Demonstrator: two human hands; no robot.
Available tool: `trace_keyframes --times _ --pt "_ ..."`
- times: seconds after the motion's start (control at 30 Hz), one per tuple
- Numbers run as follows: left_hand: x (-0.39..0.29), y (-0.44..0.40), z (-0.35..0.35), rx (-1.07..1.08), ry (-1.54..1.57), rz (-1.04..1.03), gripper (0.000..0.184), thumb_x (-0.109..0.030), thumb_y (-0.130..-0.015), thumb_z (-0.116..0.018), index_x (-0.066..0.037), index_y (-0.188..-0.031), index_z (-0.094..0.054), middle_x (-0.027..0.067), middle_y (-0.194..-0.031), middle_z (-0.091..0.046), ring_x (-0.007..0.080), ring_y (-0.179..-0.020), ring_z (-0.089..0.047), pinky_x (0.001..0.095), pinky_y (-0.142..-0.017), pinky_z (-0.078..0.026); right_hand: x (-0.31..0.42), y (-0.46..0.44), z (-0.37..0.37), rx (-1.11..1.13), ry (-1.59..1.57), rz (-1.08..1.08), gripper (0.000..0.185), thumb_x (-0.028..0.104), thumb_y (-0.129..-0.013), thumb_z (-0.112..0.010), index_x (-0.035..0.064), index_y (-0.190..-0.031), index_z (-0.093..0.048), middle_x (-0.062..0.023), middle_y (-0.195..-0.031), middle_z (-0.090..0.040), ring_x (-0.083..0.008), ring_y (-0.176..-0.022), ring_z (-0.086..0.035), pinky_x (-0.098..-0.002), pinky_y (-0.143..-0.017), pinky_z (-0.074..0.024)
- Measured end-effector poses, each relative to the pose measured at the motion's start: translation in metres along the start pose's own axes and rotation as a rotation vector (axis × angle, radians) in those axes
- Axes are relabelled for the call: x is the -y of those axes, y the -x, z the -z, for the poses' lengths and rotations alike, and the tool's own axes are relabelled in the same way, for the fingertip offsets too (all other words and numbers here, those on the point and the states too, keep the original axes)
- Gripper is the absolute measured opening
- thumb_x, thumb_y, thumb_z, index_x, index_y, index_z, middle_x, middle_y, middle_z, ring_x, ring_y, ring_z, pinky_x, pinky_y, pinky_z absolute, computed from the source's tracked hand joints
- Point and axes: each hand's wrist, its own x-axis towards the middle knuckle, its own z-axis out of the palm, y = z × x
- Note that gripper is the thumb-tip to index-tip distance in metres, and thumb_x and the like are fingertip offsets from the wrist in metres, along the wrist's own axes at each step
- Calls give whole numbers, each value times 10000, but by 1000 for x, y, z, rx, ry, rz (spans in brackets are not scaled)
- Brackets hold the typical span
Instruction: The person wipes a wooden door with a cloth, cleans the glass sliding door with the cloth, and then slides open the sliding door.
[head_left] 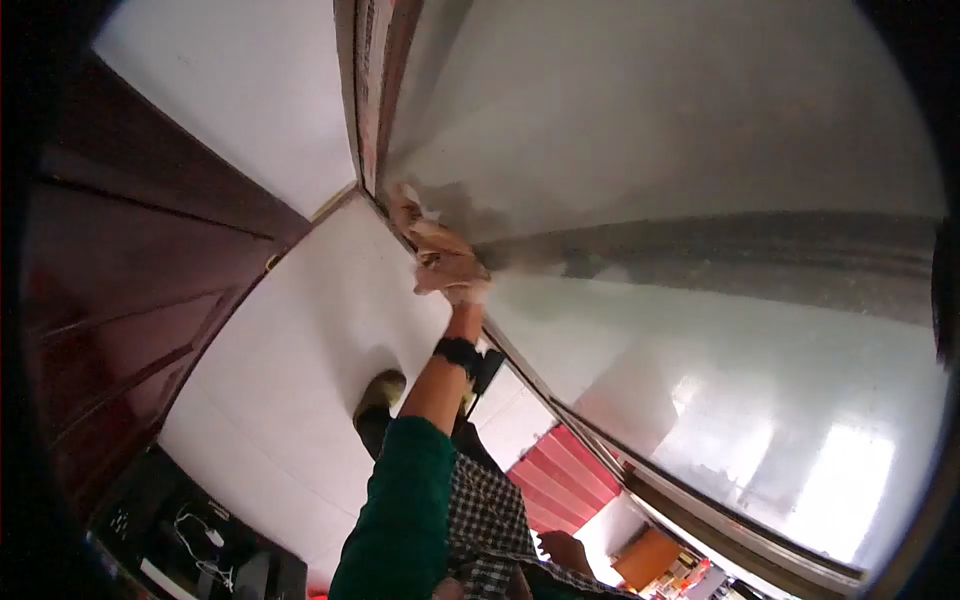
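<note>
Green-sleeved left arm [425,440] stretches to the glossy panel [660,350], grip [415,215] blurred, closure unclear.

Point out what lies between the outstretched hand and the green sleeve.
Between the hand and the sleeve, the head view shows a black wristband on a bare forearm, skin showing on both sides.

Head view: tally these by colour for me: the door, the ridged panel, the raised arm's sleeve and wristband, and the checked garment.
Red: 2, door and ridged panel
Green: 1, sleeve
Black: 1, wristband
Black-and-white: 1, checked garment
Total: 5
</note>
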Motion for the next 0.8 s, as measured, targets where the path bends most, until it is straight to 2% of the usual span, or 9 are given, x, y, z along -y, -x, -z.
trace_keyframes --times 0.03,0.1,0.17,0.2,0.37,0.5,0.57,0.7,0.8 --pt "20 22 -2 4 37 6 261 -267 -907 -557 -128 -1126 -587 0 -869 -542 130 -770 -547 309 -620 -438 30 16 -4 -90 362 287 229 140 -914 -502 28 -1091 -597 -78 -932 -663 -163 -798 -650 -288 -676 -533" --pt "55 75 -26 54 97 45 268 -266 -906 -559 -125 -1133 -582 3 -889 -543 136 -788 -546 313 -641 -436 67 22 -5 -64 -331 210 221 144 -921 -505 29 -1086 -596 -75 -918 -664 -166 -793 -648 -281 -675 -533" --pt "81 129 -64 162 148 132 276 -264 -904 -562 -121 -1140 -578 6 -909 -544 142 -807 -545 318 -662 -435 65 9 1 -84 154 438 223 167 -933 -510 18 -1075 -595 -75 -895 -669 -153 -791 -644 -274 -659 -526" --pt "89 149 -87 211 170 181 280 -263 -904 -563 -119 -1144 -575 7 -919 -545 145 -816 -545 320 -673 -435 103 17 8 -59 -81 83 221 172 -936 -514 23 -1077 -597 -76 -893 -664 -137 -782 -645 -263 -634 -527" --pt "83 127 -86 241 171 258 301 -259 -901 -568 -110 -1162 -563 14 -969 -548 159 -863 -543 331 -725 -431 108 17 22 -55 -260 -34 258 222 -955 -488 29 -1044 -634 -106 -943 -661 -160 -782 -636 -305 -693 -512" --pt "-20 15 -29 -3 -108 -19 318 -256 -898 -572 -103 -1177 -554 19 -1009 -551 171 -900 -541 339 -767 -429 85 21 35 -111 53 177 243 186 -933 -506 25 -1094 -590 -76 -892 -648 -140 -738 -637 -277 -611 -518" --pt "-49 -20 -39 -147 -306 -222 327 -254 -897 -574 -100 -1184 -549 21 -1029 -552 177 -919 -541 344 -788 -428 78 18 27 -103 -400 -32 270 231 -939 -494 19 -1079 -588 -73 -905 -640 -140 -733 -632 -276 -593 -510" --pt "4 4 -85 -236 -809 -559 345 -251 -894 -578 -93 -1199 -540 27 -1069 -555 188 -956 -539 353 -830 -425 62 7 -10 -200 -40 310 210 171 -861 -503 70 -969 -652 -86 -900 -659 -219 -795 -633 -349 -698 -513" --pt "63 75 -99 -93 -1167 -507 359 -248 -892 -581 -87 -1210 -533 31 -1099 -557 197 -984 -538 359 -862 -423 133 33 -2 -124 -60 72 295 270 -945 -459 60 -1096 -600 -91 -926 -655 -212 -843 -642 -338 -750 -513"
